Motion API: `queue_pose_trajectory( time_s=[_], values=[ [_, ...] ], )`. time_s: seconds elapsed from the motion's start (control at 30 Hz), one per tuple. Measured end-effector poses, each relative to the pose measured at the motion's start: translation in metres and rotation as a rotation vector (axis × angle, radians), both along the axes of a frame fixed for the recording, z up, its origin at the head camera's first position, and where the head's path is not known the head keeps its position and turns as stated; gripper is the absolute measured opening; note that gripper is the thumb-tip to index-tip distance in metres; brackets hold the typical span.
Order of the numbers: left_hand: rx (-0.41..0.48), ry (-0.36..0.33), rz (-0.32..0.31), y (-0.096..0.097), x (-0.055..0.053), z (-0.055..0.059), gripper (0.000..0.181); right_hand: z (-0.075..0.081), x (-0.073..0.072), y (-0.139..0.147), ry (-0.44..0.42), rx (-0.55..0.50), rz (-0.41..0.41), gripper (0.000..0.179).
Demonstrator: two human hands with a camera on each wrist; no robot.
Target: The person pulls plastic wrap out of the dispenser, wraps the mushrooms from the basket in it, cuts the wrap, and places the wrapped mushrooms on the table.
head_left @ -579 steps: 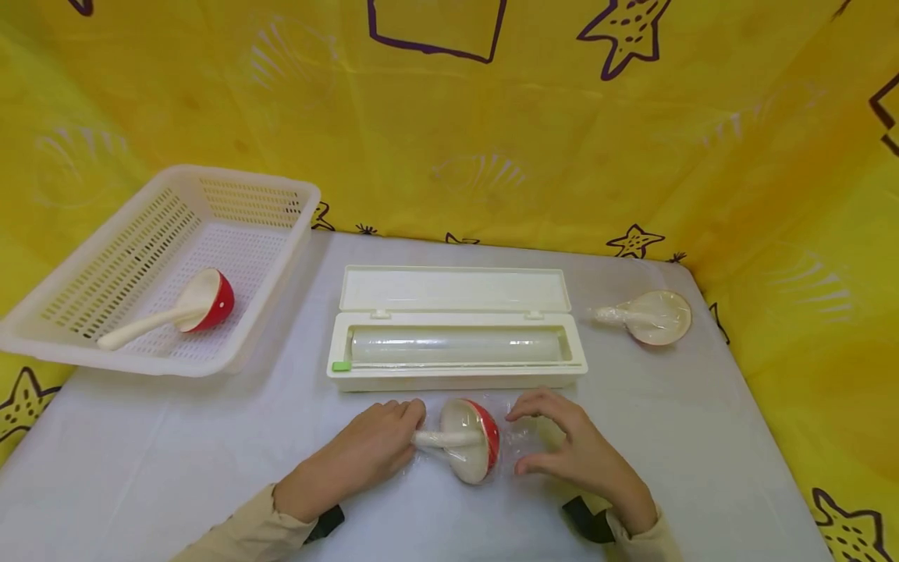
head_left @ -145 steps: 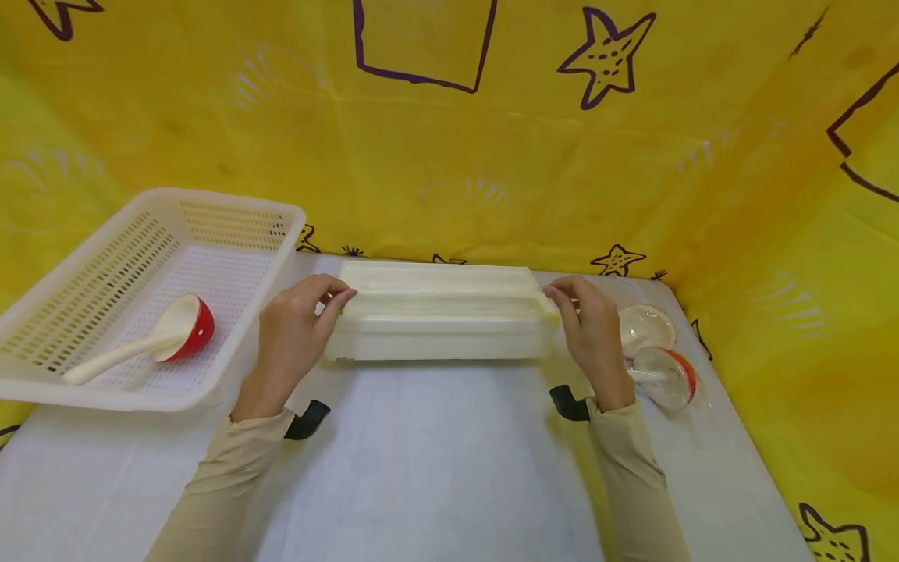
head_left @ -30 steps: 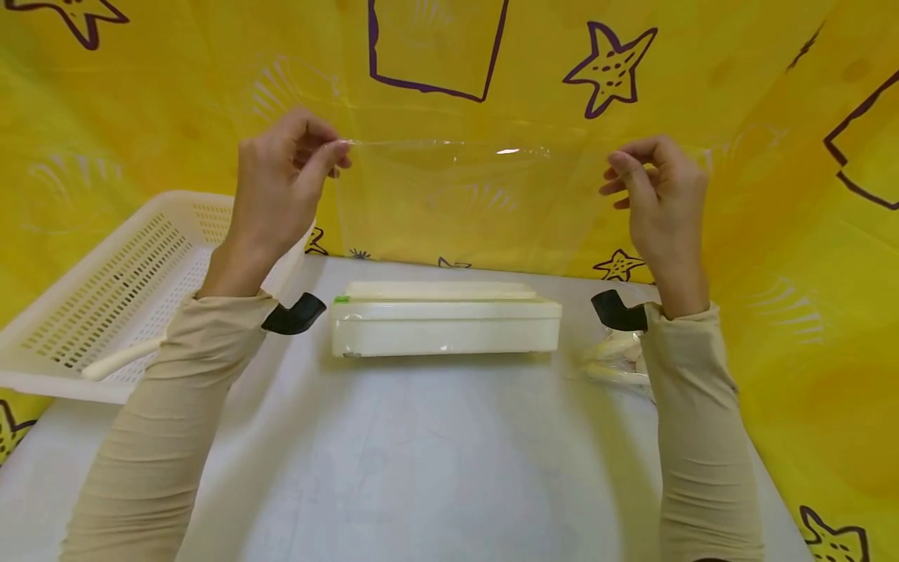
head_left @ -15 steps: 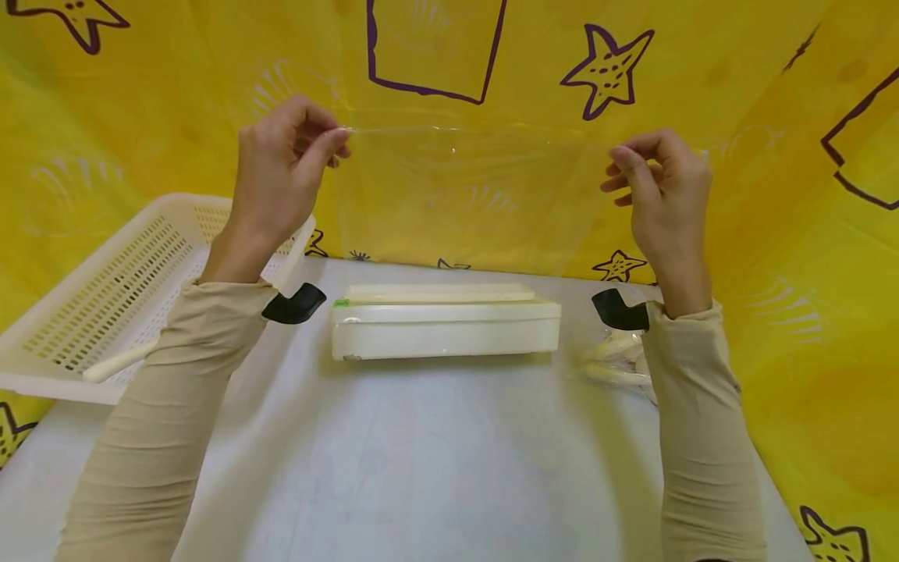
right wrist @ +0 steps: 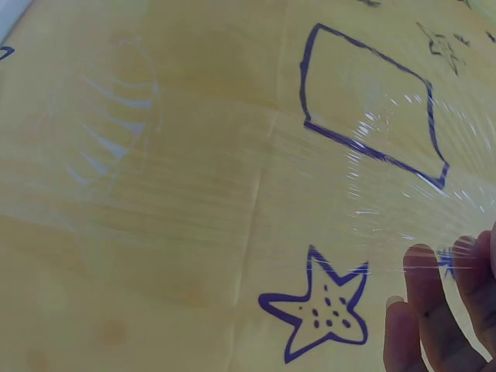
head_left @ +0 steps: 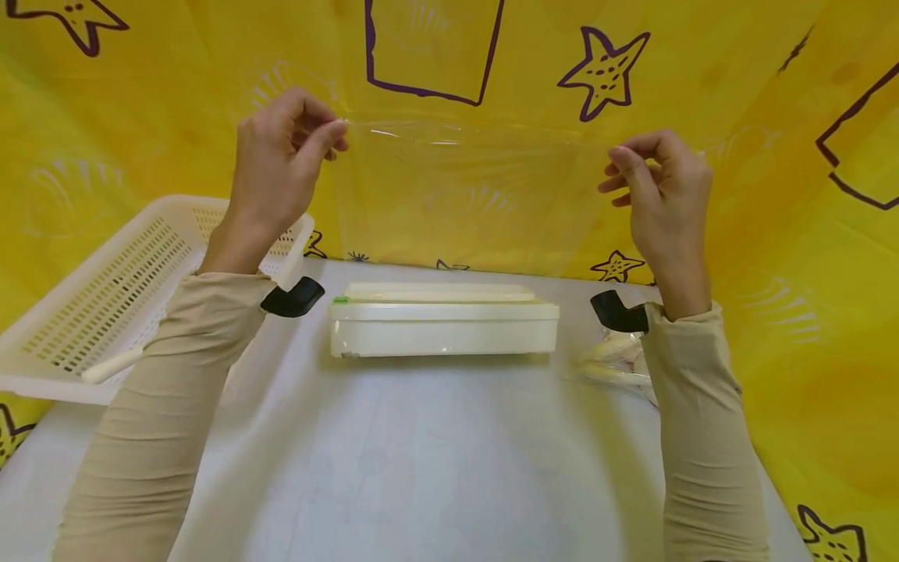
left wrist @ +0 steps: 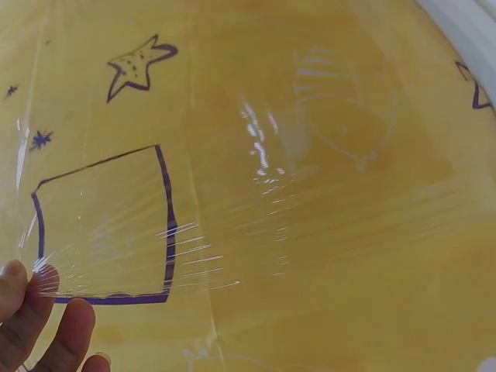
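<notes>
A wide sheet of clear plastic wrap (head_left: 463, 187) is stretched between both hands above the table. My left hand (head_left: 277, 168) pinches its upper left corner between thumb and fingers, as the left wrist view also shows. At the upper right corner, my right hand (head_left: 663, 203) pinches the film; in the right wrist view creases run toward its fingertips. Below the sheet lies the cream plastic-wrap dispenser box (head_left: 442, 332), a green slider (head_left: 340, 300) at its left end. Whether the film is joined to the box I cannot tell.
A white perforated basket (head_left: 42, 386) stands at left with a ladle handle (head_left: 112, 364) showing; my sleeve hides its bowl. Film-wrapped ladles (head_left: 618, 363) lie on the table at right, partly behind my right sleeve. A yellow patterned cloth (head_left: 772, 234) closes off the back and sides.
Since 4.8 s ago both hands have risen from the box, drawing up the film. In the last second the left hand rose slightly more. Earlier, the second wrapped ladle was moved to the right.
</notes>
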State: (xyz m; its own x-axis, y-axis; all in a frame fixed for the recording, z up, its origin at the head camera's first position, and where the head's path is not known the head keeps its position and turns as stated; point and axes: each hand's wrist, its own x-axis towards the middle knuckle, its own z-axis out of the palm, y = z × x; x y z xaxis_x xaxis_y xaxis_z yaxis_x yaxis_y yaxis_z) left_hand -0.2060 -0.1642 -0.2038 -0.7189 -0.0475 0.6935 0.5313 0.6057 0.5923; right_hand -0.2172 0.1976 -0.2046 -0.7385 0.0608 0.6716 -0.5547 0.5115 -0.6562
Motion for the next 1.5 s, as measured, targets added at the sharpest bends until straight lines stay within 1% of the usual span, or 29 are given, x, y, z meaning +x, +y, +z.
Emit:
queue_pose_trajectory(
  time_s=[0.13,0.2,0.3,0.43,0.53,0.67,0.73,0.77,0.83,0.97,1.03,1.13,1.23,1.27,1.3,1.37,1.5],
  values=[
    [0.014,-0.009,-0.003,-0.001,0.005,-0.002,0.023,-0.001,0.002,0.001,-0.009,-0.029,0.027,0.006],
    [0.023,-0.006,-0.008,-0.002,0.009,-0.003,0.021,-0.003,0.006,0.002,-0.013,-0.048,0.042,0.004],
    [0.031,0.005,-0.024,-0.002,0.018,-0.005,0.019,-0.006,0.014,0.003,-0.005,-0.062,0.056,0.007],
    [0.032,0.029,-0.049,-0.001,0.034,-0.006,0.019,-0.01,0.027,0.005,0.038,-0.082,0.092,0.012],
    [0.029,0.044,-0.065,-0.001,0.047,-0.008,0.017,-0.014,0.037,0.007,0.079,-0.103,0.133,0.009],
    [0.04,0.061,-0.093,0.0,0.064,-0.01,0.011,-0.021,0.05,0.011,0.111,-0.199,0.212,0.004],
    [0.037,0.07,-0.111,-0.001,0.072,-0.012,0.009,-0.024,0.057,0.012,0.13,-0.238,0.243,0.005],
    [0.038,0.073,-0.118,-0.001,0.075,-0.013,0.008,-0.026,0.06,0.013,0.136,-0.263,0.262,0.008],
    [0.026,0.073,-0.132,-0.002,0.082,-0.016,0.006,-0.03,0.067,0.014,0.162,-0.278,0.285,0.012],
    [0.002,0.06,-0.148,-0.004,0.096,-0.023,0.005,-0.038,0.08,0.018,0.196,-0.314,0.342,0.015],
    [-0.007,0.06,-0.164,-0.006,0.103,-0.026,0.006,-0.041,0.087,0.019,0.217,-0.327,0.377,0.016],
    [-0.021,0.065,-0.19,-0.009,0.114,-0.032,0.007,-0.046,0.099,0.021,0.242,-0.324,0.402,0.019],
    [-0.034,0.075,-0.252,-0.015,0.123,-0.039,0.011,-0.05,0.111,0.023,0.257,-0.341,0.44,0.02],
    [-0.032,0.076,-0.284,-0.017,0.126,-0.042,0.013,-0.052,0.115,0.024,0.257,-0.35,0.453,0.02],
    [-0.015,0.074,-0.333,-0.019,0.128,-0.045,0.013,-0.053,0.118,0.025,0.256,-0.355,0.465,0.019],
    [0.043,0.069,-0.458,-0.022,0.134,-0.05,0.014,-0.056,0.124,0.026,0.246,-0.375,0.501,0.018],
    [0.123,0.052,-0.666,-0.026,0.146,-0.057,0.016,-0.062,0.136,0.031,0.219,-0.387,0.558,0.015]
  ],
)
